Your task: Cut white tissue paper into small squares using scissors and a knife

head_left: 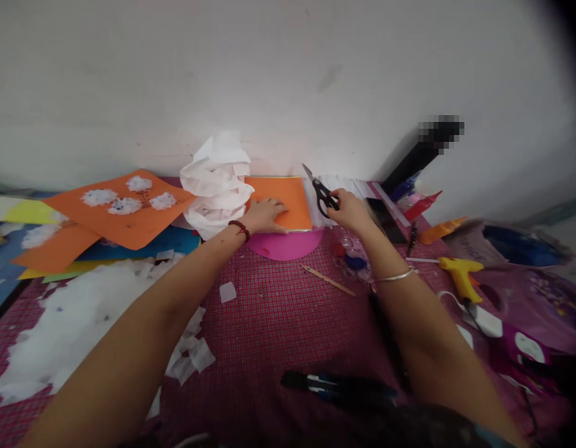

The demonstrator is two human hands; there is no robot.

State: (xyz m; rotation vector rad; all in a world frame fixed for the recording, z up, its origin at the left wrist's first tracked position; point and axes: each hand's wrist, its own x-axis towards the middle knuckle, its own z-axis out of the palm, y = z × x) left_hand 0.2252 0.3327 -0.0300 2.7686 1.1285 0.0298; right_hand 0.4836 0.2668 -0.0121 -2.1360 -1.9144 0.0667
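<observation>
My left hand (pixel 265 216) lies flat with fingers spread on an orange sheet of paper (pixel 292 196). A pink rounded sheet (pixel 288 244) shows from under its near edge. Crumpled white tissue paper (pixel 216 186) is heaped just left of this hand. In my right hand (pixel 351 210) is a pair of black-handled scissors (pixel 321 191), gripped at the handle loops, blades pointing up and left toward the wall. White paper (pixel 348 183) lies behind the scissors.
Orange sheets with white tissue flowers (pixel 124 205) and torn tissue pieces (pixel 83 317) lie left. A wooden stick (pixel 328 279) rests mid-table. At right are a yellow glue gun (pixel 463 277), a dark flat panel (pixel 385 219) and bags (pixel 540 298). A wall (pixel 278 81) stands behind.
</observation>
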